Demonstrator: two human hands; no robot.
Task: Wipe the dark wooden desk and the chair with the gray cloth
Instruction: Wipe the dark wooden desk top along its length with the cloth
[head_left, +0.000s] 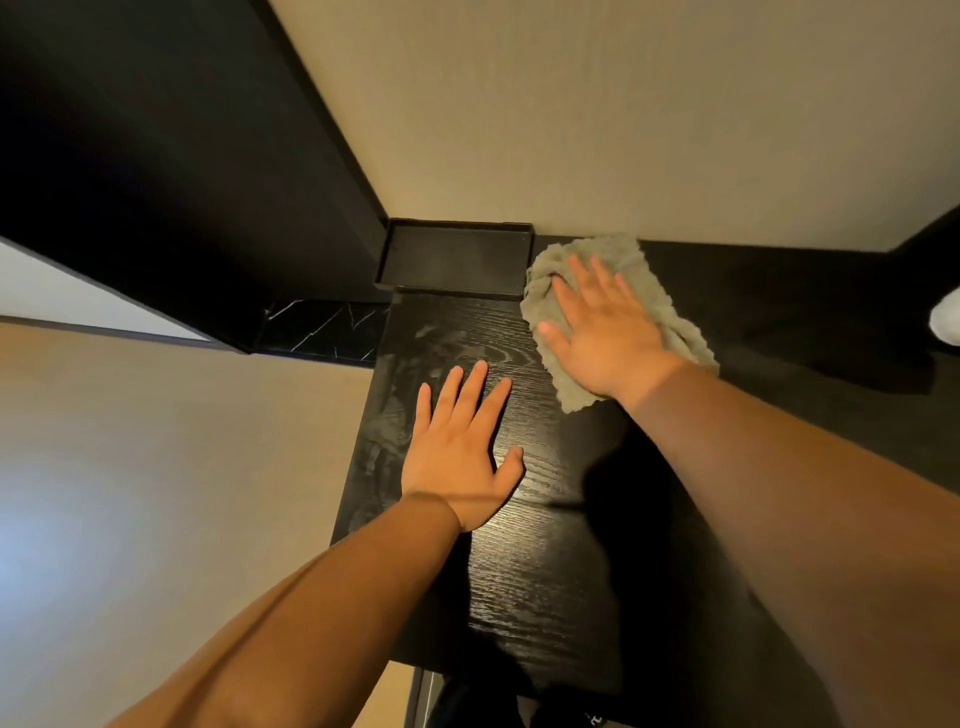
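Observation:
The dark wooden desk (545, 561) runs away from me to the beige wall, its grain shining under the light. My right hand (602, 332) lies flat, fingers spread, pressing the gray cloth (639, 280) onto the desk near the wall. My left hand (462, 447) rests flat on the bare desk top nearer me, fingers apart, holding nothing. Pale smears show on the wood to the left of that hand. No chair can be seen.
A shallow black tray (457, 254) sits at the desk's far left corner against the wall. A black marble-patterned ledge (322, 327) lies left of the desk, under a dark panel. A white object (945, 317) shows at the right edge.

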